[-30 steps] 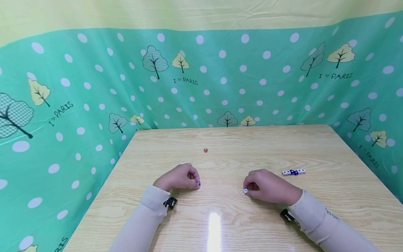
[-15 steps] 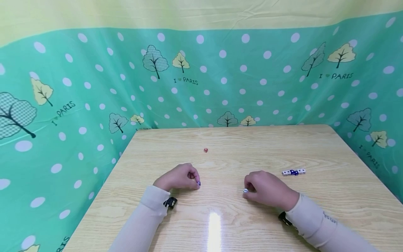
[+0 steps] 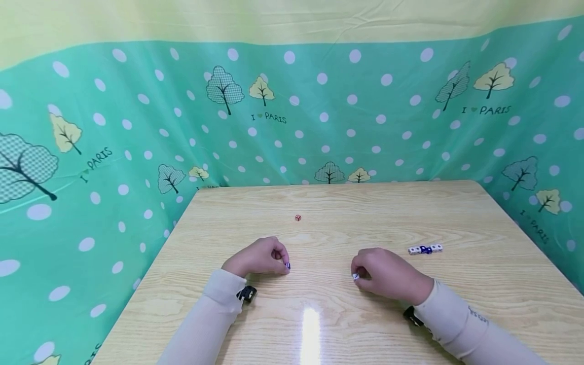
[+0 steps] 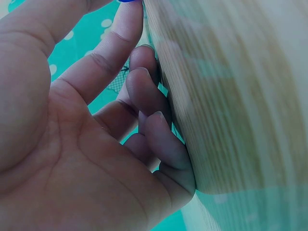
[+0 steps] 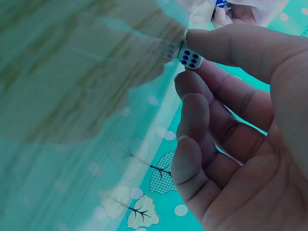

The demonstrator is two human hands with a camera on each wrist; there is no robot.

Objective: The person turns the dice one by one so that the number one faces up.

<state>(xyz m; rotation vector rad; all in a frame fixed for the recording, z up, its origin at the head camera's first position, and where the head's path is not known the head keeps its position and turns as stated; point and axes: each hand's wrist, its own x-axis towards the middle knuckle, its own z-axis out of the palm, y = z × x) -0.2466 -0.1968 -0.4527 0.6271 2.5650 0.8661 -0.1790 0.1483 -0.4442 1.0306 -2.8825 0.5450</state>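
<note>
Between thumb and index finger, my left hand (image 3: 261, 256) pinches a blue die (image 3: 288, 265) at the tabletop, left of the middle. Only a sliver of that blue die (image 4: 126, 1) shows at the top of the left wrist view. My right hand (image 3: 385, 272) pinches a white die (image 3: 356, 277) low over the table, right of the middle. In the right wrist view, the white die (image 5: 190, 57) shows a face with dark blue pips, thumb above it and index finger below. The other fingers of both hands are curled loosely.
Beyond the right hand, a row of white and blue dice (image 3: 426, 249) lies on the wooden table (image 3: 365, 213). One red die (image 3: 298, 218) sits farther back, near the middle. A green dotted curtain (image 3: 292, 116) surrounds the back and sides.
My right fingers have shifted slightly around the white die, which has turned in their grip and shows a different face. The left hand has stayed still with the blue die.
</note>
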